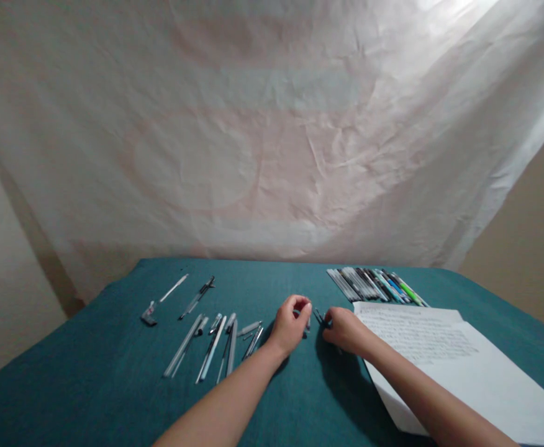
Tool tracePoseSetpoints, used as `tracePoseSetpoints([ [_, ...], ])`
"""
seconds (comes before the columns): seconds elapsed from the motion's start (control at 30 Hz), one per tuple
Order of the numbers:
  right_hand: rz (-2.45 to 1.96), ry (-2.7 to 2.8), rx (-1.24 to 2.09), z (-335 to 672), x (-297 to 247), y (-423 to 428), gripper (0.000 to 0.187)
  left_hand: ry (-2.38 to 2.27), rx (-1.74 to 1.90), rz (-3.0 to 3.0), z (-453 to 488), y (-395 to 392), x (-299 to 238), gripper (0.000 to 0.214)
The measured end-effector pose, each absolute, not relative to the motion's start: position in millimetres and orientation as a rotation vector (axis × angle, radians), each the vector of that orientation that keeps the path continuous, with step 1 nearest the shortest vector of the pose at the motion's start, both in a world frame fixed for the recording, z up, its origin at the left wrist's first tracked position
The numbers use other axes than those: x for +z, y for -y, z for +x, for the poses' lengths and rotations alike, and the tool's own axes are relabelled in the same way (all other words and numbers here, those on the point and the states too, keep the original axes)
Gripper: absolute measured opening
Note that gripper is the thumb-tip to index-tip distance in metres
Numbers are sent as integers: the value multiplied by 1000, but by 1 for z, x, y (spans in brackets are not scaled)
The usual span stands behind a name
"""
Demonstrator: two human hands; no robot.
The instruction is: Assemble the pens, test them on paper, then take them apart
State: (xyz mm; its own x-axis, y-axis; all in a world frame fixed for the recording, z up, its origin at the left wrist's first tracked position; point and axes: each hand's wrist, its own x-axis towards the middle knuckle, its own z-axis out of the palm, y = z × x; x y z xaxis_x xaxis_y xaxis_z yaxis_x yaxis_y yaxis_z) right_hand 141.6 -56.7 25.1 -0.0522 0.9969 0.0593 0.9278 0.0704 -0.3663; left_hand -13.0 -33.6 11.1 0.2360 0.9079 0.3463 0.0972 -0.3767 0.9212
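At a table draped in green cloth [95,379], two bare hands meet near the middle among loose pen parts [233,347]. The left hand [290,326] is half curled, thumb and fingertips drawn together beside a small clear piece [308,324]; whether it is gripped cannot be told. The right hand [344,329] bends its fingers down beside small dark pieces [318,315], its grasp hidden. The two work close together, likely so that both can reach the same small pieces. Pen parts lie left of the hands in loose groups, apparently spread to keep each within sight. A row of pens [377,284] lies side by side just beyond handwritten paper [490,379], perhaps kept there to stay apart from the loose pieces. Farther left rest a white stick [174,288] and a dark bundle [199,298].
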Motion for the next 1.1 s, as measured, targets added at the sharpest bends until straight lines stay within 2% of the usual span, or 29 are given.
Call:
tracePoseSetpoints([
  [0.13, -1649, 1843, 550, 148, 44, 50, 14, -931, 1266, 1742, -13, 38, 16, 25],
  [0.27, -1262, 1457, 669, 148, 76, 56, 20, -926, 1266, 1861, -13, 44, 21, 22],
  [0.37, -1103, 1374, 672, 145, 91, 65, 25, -905, 1279, 1961, -13, 48, 26, 21],
  [0.63, -1125, 1480, 670, 138, 78, 65, 28, -892, 1267, 2071, -14, 51, 31, 22],
  [0.83, -1199, 1657, 805, 137, 66, 59, 34, -932, 1332, 2032, -14, 51, 33, 21],
  [0.93, -1298, 1770, 707, 142, 55, 54, 32, -989, 1370, 1990, -15, 48, 32, 22],
  [1.1, -1483, 2171, 217, 152, 33, 49, 24, -1014, 1388, 1977, -15, 45, 28, 22],
])
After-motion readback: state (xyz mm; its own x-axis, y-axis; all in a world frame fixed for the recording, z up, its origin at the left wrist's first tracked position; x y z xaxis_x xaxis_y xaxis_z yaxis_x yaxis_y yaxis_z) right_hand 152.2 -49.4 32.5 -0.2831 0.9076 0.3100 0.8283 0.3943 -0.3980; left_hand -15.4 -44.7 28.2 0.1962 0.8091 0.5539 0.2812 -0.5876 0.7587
